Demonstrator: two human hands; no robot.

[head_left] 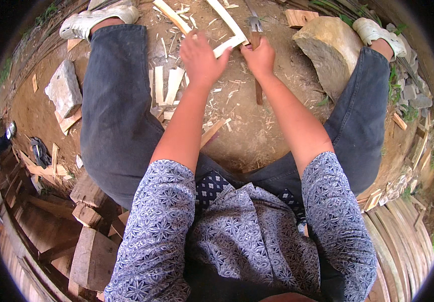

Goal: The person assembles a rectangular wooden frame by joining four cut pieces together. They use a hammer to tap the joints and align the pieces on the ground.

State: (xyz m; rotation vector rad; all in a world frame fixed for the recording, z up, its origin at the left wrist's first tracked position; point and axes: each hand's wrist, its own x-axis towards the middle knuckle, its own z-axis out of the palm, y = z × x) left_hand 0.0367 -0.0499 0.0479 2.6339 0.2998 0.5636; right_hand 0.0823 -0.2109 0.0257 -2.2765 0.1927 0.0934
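Note:
My left hand (pixel 200 58) grips a pale split strip of wood (pixel 229 25) that runs up and away from me over the dirt. My right hand (pixel 261 56) is closed on the brown wooden handle (pixel 258 93) of a chopping tool; its metal blade (pixel 254 21) sticks up beside the strip. Both hands sit close together between my knees, above ground littered with shavings. A second pale strip (pixel 172 16) lies just left of the held one.
A large tan rock (pixel 330 48) sits by my right leg. A grey stone (pixel 65 89) lies left of my left leg. Split wood pieces (pixel 166 83) lie on the dirt. Chunks of wood (pixel 92 254) are piled lower left, curved slats (pixel 403 241) lower right.

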